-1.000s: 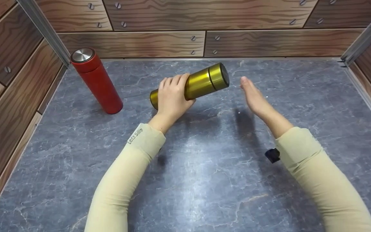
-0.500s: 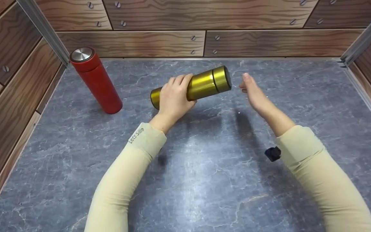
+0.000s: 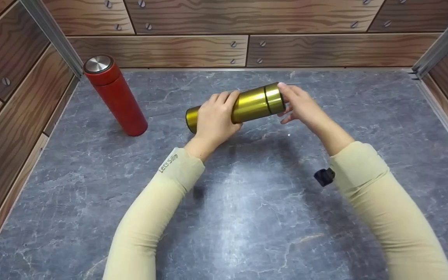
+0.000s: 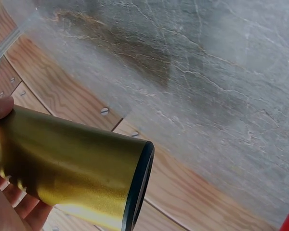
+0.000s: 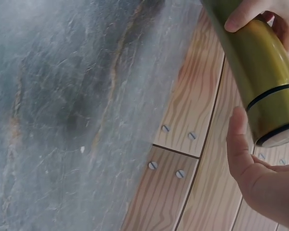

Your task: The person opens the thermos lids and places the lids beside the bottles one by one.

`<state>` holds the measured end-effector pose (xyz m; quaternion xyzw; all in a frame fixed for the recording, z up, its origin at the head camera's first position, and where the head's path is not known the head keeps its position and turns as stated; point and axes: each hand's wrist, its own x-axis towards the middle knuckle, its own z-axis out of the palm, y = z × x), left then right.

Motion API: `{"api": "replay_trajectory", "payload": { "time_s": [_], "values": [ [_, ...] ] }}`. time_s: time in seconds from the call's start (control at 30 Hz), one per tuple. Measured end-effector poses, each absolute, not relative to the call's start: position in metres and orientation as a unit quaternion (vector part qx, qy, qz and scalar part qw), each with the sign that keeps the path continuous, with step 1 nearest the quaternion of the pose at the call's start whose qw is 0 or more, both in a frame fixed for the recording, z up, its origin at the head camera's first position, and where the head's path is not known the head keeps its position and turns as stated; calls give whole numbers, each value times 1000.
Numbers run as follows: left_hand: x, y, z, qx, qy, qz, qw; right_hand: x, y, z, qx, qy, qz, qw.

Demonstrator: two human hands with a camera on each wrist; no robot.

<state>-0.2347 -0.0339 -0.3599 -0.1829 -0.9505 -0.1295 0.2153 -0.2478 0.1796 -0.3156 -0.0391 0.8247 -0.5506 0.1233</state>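
My left hand (image 3: pixel 215 118) grips a gold thermos flask (image 3: pixel 252 105) round its middle. The flask lies tilted above the table, capped end to the right and higher. In the left wrist view, its dark-edged base (image 4: pixel 138 185) points away from the fingers. My right hand (image 3: pixel 305 107) is at the cap (image 3: pixel 273 98), fingers spread around its end. Seen from the right wrist, the right thumb (image 5: pixel 238 126) stands beside the cap and the hand is not closed round it. A red thermos flask (image 3: pixel 121 102) with a silver-topped lid stands upright at the left.
The grey marbled table (image 3: pixel 243 217) spreads under both arms. Wood-patterned panels (image 3: pixel 189 50) with printed screws wall it at the back and sides, with metal posts (image 3: pixel 55 37) in the corners. A small black device (image 3: pixel 324 177) sits at the right cuff.
The right hand has come in to the cap and spread its fingers there. The gold thermos flask, held in the left hand, has shifted slightly right. The red flask stays put.
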Motion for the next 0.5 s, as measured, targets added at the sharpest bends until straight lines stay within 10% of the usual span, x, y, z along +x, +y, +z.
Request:
{"api": "replay_trajectory", "payload": {
  "time_s": [0.5],
  "values": [
    [-233,-36,-355,-208,-952,-113,194,-246,177,-315,-42,854,-507,108]
  ]
}}
